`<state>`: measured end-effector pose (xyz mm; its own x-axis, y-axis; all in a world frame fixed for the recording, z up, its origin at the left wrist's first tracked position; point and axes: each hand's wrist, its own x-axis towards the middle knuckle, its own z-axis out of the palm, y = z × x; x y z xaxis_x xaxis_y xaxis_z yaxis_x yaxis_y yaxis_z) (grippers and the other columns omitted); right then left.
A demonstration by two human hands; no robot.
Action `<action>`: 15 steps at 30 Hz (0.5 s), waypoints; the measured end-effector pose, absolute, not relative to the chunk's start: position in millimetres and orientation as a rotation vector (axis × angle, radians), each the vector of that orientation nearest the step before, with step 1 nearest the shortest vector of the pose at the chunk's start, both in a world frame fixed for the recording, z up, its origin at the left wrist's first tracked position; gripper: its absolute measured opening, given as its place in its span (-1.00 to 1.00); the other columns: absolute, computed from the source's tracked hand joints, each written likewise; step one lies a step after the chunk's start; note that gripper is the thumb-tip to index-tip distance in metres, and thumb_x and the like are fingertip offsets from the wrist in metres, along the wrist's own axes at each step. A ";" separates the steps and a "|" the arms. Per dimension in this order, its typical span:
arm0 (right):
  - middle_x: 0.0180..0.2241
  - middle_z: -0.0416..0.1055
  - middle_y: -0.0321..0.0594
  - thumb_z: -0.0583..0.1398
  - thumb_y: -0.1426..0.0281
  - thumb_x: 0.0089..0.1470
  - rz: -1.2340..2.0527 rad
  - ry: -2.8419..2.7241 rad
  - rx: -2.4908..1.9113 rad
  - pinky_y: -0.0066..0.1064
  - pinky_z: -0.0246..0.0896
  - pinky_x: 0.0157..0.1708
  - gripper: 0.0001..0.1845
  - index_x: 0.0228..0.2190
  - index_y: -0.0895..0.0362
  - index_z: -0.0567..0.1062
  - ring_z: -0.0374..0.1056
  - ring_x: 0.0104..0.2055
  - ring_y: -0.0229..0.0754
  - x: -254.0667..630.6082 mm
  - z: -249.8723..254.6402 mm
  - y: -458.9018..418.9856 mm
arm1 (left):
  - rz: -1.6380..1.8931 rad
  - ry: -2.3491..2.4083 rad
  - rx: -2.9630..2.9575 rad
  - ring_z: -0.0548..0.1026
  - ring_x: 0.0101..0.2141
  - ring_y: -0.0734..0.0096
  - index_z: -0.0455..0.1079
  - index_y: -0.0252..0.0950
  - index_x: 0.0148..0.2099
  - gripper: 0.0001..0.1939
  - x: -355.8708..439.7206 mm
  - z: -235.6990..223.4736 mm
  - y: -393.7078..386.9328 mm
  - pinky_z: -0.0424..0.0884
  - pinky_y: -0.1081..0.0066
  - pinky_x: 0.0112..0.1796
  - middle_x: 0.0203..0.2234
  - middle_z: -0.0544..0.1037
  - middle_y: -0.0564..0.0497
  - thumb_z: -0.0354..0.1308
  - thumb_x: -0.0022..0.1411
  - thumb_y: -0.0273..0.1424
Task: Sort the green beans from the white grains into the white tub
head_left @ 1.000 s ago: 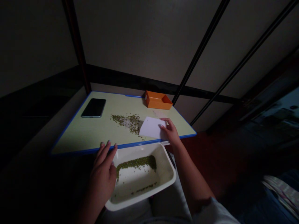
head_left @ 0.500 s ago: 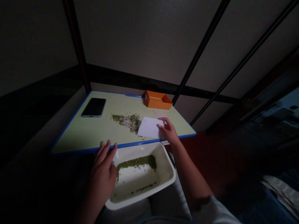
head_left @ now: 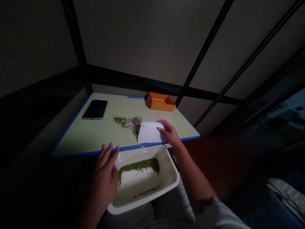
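My right hand [head_left: 168, 133] pinches a white card [head_left: 150, 133] between thumb and fingers, low over the pale folding table [head_left: 92, 136]. The card's left edge meets a spread of small green beans [head_left: 136, 123] that look like mung beans, mixed with whitish grains. Below the table's front edge is a white plastic basin [head_left: 172, 181], with more green beans [head_left: 140, 165] gathered mostly along its far side. My left hand [head_left: 106, 175] lies along the basin's left rim, fingers stretched out and apart, tips at the table's blue edge. The basin's left rim is partly hidden by that hand.
A dark-screened phone [head_left: 95, 109] lies at the table's left. An orange open box [head_left: 161, 103] stands at the back right, with a clear, thin scrap [head_left: 164, 117] in front of it. Panelled doors [head_left: 143, 44] rise behind the table. Striped cloth [head_left: 286, 194] is at the lower right.
My right hand has moved the card slightly left and toward the table's front edge. Some beans by the card have shifted or become covered. My left hand and the basin stay put.
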<state>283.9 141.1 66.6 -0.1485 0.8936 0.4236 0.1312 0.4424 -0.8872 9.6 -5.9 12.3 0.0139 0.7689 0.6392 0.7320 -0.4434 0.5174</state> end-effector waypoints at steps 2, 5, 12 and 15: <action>-0.12 0.47 -0.19 0.31 0.28 -0.06 0.874 -1.595 -0.913 -0.24 0.17 0.06 -0.66 -0.18 0.06 0.50 0.35 -0.03 -0.11 284.6 65.0 142.0 | 1.429 1.636 2.223 0.06 0.32 0.05 0.25 -0.24 0.29 -0.46 9.2 12.2 -5.8 0.17 0.01 0.22 0.31 0.20 -0.13 -0.09 0.29 -0.52; -0.11 0.47 -0.19 0.30 0.28 -0.04 0.881 -1.605 -0.903 -0.23 0.17 0.07 -0.67 -0.18 0.05 0.51 0.35 -0.02 -0.11 284.9 64.1 142.3 | 1.430 1.642 2.221 0.06 0.32 0.06 0.24 -0.22 0.29 -0.46 8.6 11.9 -5.7 0.16 0.01 0.23 0.31 0.20 -0.13 -0.09 0.29 -0.52; -0.14 0.47 -0.21 0.30 0.27 -0.04 0.890 -1.608 -0.895 -0.28 0.20 0.00 -0.68 -0.19 0.06 0.50 0.34 -0.06 -0.14 285.6 68.3 137.4 | 1.407 1.630 2.212 0.06 0.32 0.04 0.24 -0.20 0.30 -0.45 6.1 11.7 -5.7 0.15 0.02 0.23 0.31 0.19 -0.11 -0.07 0.28 -0.51; -0.16 0.46 -0.22 0.32 0.25 -0.07 0.898 -1.556 -0.890 -0.32 0.24 -0.08 -0.66 -0.21 0.07 0.48 0.35 -0.12 -0.16 286.5 69.9 134.7 | 1.385 1.649 2.185 0.08 0.31 0.02 0.25 -0.16 0.30 -0.44 6.3 13.2 -5.8 0.14 -0.01 0.24 0.31 0.20 -0.08 -0.06 0.26 -0.50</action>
